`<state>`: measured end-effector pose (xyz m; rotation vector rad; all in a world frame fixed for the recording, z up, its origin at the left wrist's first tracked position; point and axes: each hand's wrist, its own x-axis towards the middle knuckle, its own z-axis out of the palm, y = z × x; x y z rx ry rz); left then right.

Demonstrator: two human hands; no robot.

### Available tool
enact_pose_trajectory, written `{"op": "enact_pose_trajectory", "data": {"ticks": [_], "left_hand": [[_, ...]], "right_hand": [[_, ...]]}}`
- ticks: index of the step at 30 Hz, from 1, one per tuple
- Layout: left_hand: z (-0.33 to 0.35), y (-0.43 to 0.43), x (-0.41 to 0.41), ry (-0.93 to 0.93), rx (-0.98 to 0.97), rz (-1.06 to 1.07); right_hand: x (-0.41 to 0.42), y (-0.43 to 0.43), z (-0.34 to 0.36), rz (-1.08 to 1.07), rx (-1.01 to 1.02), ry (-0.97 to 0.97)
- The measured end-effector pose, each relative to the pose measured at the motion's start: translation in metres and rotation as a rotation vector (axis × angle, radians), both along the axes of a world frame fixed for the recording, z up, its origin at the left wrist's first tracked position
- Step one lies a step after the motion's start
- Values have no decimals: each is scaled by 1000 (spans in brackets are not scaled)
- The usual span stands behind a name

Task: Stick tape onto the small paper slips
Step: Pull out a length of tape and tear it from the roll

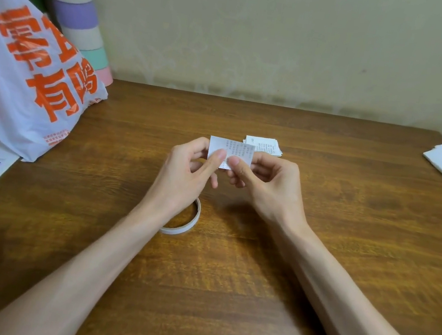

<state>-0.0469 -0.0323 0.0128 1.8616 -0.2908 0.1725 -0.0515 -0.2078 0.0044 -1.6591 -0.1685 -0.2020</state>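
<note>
Two hands pinch one printed paper slip (238, 148) above a wooden table (345, 241). The left hand (185, 171) curls its thumb onto the slip's lower left part and the right hand (268, 185) sets its thumb just beside it, while the other fingers (237, 182) fold behind the paper. The slip rises past both thumb tips, print facing the camera. Just beyond the right fingertips, a small stack of slips (267, 145) lies flat on the wood. A thin white tape roll (194, 217) lies partly under the left wrist, nearer the person than the fingers, untouched. Well left of the fingers sits a white plastic bag (29, 69) with orange lettering.
</note>
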Motion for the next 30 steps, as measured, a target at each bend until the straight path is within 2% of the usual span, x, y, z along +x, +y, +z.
{"op": "enact_pose_trajectory", "data": {"ticks": [5,17,30], "left_hand": [[0,1,1,-24,-6,40],[1,-2,-3,9,-28,-54],[2,-1,-2,5,-93,11]], "right_hand": [[-2,2,2,1,-13,-10],[-2,0,6,-28,-12,-40],[-6,1,8,-91,23,-17]]}}
